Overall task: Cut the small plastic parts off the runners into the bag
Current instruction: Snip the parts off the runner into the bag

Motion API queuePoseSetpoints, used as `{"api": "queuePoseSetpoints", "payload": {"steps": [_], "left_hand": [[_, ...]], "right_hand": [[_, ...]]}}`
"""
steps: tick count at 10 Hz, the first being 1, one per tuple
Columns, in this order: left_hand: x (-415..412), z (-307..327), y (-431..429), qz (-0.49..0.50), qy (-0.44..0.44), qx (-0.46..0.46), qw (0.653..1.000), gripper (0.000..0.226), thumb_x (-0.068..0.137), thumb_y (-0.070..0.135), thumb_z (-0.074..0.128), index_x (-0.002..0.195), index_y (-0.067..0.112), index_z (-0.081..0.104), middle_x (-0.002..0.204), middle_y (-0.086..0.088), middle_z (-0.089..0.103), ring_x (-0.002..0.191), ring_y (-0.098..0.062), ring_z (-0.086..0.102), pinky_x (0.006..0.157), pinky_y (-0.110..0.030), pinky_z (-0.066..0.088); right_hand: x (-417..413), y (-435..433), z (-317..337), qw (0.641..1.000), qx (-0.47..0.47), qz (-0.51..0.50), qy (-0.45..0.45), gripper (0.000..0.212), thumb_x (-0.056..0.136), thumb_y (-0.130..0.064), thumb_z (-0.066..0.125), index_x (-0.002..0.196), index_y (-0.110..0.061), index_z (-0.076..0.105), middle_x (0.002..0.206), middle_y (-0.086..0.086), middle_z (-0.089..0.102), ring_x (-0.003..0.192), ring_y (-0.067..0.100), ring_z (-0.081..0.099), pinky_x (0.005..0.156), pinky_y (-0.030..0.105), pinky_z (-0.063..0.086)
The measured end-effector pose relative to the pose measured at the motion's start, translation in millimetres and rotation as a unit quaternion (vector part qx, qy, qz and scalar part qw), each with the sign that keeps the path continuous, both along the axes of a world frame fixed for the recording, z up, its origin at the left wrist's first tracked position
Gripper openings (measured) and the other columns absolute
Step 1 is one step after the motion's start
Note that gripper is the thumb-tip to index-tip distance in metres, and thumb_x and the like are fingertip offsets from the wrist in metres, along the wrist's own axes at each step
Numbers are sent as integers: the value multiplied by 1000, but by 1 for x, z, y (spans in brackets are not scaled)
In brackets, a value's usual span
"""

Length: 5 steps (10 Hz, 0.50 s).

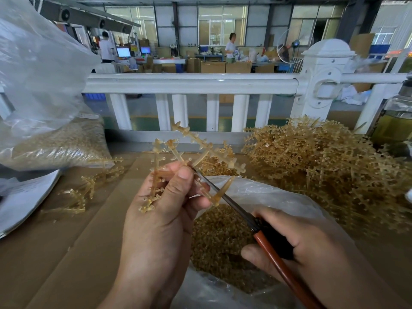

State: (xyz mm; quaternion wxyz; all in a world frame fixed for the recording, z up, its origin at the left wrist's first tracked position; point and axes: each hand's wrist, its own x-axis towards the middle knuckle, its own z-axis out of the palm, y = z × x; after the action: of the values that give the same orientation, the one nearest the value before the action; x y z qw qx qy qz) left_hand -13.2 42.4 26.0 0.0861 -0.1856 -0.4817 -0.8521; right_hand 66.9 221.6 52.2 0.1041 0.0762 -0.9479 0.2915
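Runner (209,146) and cutter (234,206) above bag (278,192)

Readable text: I find none anywhere.
Monitors (123,52): lit blue, too far off for me to read.
Paper sheets (24,192): print too blurred to read.
Bag label (88,116): white strip, nothing I can make out.

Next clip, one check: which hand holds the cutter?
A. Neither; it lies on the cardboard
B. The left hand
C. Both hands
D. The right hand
D: the right hand holds the red-handled cutter, its blade tip against the runner that the left hand holds over the bag.
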Motion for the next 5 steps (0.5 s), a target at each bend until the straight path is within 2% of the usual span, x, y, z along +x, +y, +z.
{"api": "queuePoseSetpoints", "payload": {"steps": [1, 2, 3, 4, 5], "left_hand": [[0, -1, 0, -2, -5, 2, 1000, 14, 94, 28, 65, 85, 32, 75, 80, 6, 72, 76, -8, 71, 62, -23, 56], [0, -1, -1, -5, -11, 9, 1000, 3, 89, 31, 70, 87, 30, 73, 82, 4, 71, 77, -10, 71, 63, -23, 56], [0, 1, 1, -14, -38, 48, 998, 7, 86, 26, 73, 90, 21, 72, 77, -3, 68, 68, -14, 67, 58, -23, 55], [-1, 1, 1, -10, -51, 72, 996, 8, 90, 23, 69, 93, 15, 69, 76, -6, 64, 65, -16, 63, 57, -23, 55], [-1, 0, 0, -11, -51, 66, 996, 12, 91, 21, 70, 98, 12, 66, 79, -9, 62, 66, -16, 61, 57, -24, 54]], "right_hand": [[1, -3, 6, 1000, -1, -8, -17, 56, 60, -91, 38, 109, -63, 43, 91, -49, 55, 85, -28, 51, 80, -4, 33], [0, 0, -2, 1000, 2, 3, -19, 46, 63, -90, 40, 101, -64, 46, 90, -51, 53, 84, -30, 50, 78, -6, 31], [0, -2, -1, 1000, 17, -7, 24, 35, 66, -92, 37, 95, -72, 42, 97, -57, 46, 90, -37, 41, 77, -11, 27], [1, 0, -4, 1000, -20, -6, 17, 47, 63, -98, 34, 102, -73, 44, 111, -59, 36, 100, -38, 35, 65, -7, 37], [4, -5, -1, 999, 1, -12, 29, 49, 68, -93, 42, 107, -65, 49, 117, -53, 37, 98, -40, 34, 65, -13, 30]]}}
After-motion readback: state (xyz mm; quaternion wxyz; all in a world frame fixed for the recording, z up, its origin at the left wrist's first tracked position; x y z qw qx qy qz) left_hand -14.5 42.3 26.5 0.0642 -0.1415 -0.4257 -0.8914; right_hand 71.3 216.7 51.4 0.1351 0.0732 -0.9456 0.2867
